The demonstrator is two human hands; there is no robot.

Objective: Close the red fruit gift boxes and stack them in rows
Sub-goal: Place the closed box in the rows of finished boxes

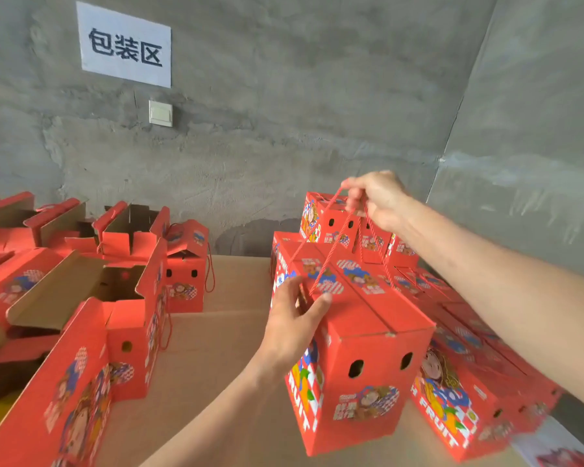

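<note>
A closed red fruit gift box (368,358) hangs in the air at centre right, its top flaps shut. My right hand (375,197) is closed on the box's red rope handles (331,251) and holds them taut above it. My left hand (294,318) presses against the box's upper left side, fingers spread over the top edge. Behind and to the right of it lies a row of closed red boxes (459,392), with more closed boxes (331,220) stacked further back.
Several open red boxes (125,298) with raised flaps crowd the left side of the brown cardboard-covered surface (216,365). A small closed box (186,271) stands at centre back. Grey concrete walls with a white paper sign (125,45) and a switch (161,113) rise behind.
</note>
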